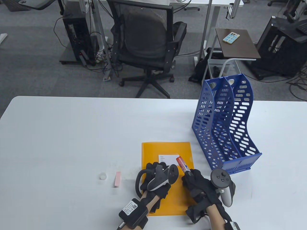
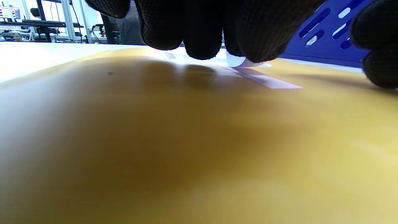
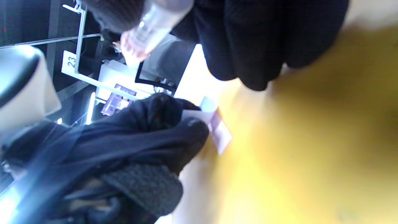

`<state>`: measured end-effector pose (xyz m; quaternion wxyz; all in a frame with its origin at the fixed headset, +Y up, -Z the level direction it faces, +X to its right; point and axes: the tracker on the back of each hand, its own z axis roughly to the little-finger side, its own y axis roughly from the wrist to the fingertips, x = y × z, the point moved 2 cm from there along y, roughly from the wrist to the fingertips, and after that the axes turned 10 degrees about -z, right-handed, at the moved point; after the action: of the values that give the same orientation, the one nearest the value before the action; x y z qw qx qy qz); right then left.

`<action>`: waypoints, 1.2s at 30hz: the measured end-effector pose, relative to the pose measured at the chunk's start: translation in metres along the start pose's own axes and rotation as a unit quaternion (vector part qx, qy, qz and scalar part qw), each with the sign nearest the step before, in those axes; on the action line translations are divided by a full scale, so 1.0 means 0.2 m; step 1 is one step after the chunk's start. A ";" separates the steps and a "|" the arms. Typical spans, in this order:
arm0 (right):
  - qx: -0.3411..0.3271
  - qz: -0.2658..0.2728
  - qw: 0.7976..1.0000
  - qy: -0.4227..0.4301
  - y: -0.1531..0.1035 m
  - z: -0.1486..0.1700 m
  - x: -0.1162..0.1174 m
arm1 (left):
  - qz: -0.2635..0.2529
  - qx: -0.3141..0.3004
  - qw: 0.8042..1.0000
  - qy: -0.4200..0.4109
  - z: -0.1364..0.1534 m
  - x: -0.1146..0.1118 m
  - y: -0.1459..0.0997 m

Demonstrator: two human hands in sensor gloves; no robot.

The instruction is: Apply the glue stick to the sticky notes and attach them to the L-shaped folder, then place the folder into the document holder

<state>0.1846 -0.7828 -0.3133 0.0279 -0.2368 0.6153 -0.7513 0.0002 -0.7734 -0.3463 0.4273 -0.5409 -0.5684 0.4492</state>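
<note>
Low in the centre of the table view, an orange L-shaped folder (image 1: 165, 153) lies flat on the white tabletop (image 1: 72, 134). The left hand (image 1: 156, 178) rests on it, fingertips pinching a pale sticky note (image 2: 267, 81) against its surface. The right hand (image 1: 195, 183) grips a glue stick (image 1: 182, 164), tip angled up-left. A blue document holder (image 1: 225, 124) stands right of the folder. Left of it lie a white cap (image 1: 103, 176) and pink note pad (image 1: 117, 179).

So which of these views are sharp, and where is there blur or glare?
Table view: sharp throughout, light even. Left wrist view: folder close and blurred, left hand dark, background bright. Right wrist view: soft all over, glue stick smeared, white glare behind the note.
</note>
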 end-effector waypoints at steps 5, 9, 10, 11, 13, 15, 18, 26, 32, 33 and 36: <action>-0.001 0.001 1.000 0.000 0.00 0.00 0.00 | 0.005 0.004 1.000 0.005 0.00 -0.01 -0.01; -0.001 0.001 1.000 0.000 0.00 0.00 0.00 | 0.004 0.005 1.000 0.013 -0.01 -0.01 -0.02; -0.001 0.001 1.000 0.000 0.00 0.00 0.00 | 0.005 0.006 1.000 0.013 -0.01 -0.01 -0.02; -0.001 0.001 1.000 0.000 0.00 0.00 0.00 | 0.006 0.006 1.000 0.015 -0.02 -0.01 -0.02; -0.001 0.001 1.000 0.000 0.00 0.00 0.00 | 0.007 0.007 1.000 0.017 -0.02 -0.01 -0.02; -0.002 0.002 1.000 0.001 0.00 0.00 0.00 | 0.009 0.009 1.000 0.018 -0.03 -0.01 -0.03; -0.002 0.002 1.000 0.001 0.00 0.00 0.00 | 0.012 0.011 1.000 0.017 -0.03 -0.01 -0.03; -0.002 0.003 1.000 0.001 0.00 0.00 0.00 | 0.016 0.013 1.000 0.006 -0.02 -0.02 -0.03; -0.001 0.002 1.000 -0.003 0.00 0.00 0.00 | 0.025 0.014 1.000 -0.010 -0.01 -0.02 -0.02; -0.001 0.002 1.000 -0.004 0.00 0.00 0.00 | 0.026 0.015 0.999 -0.012 -0.01 -0.02 -0.02; -0.001 0.002 1.000 -0.007 0.00 0.00 0.00 | 0.029 0.018 0.999 -0.019 0.00 -0.02 -0.01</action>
<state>0.1848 -0.7832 -0.3133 0.0333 -0.2406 0.6164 -0.7490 -0.0007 -0.7783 -0.3438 0.4126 -0.5414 -0.5521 0.4815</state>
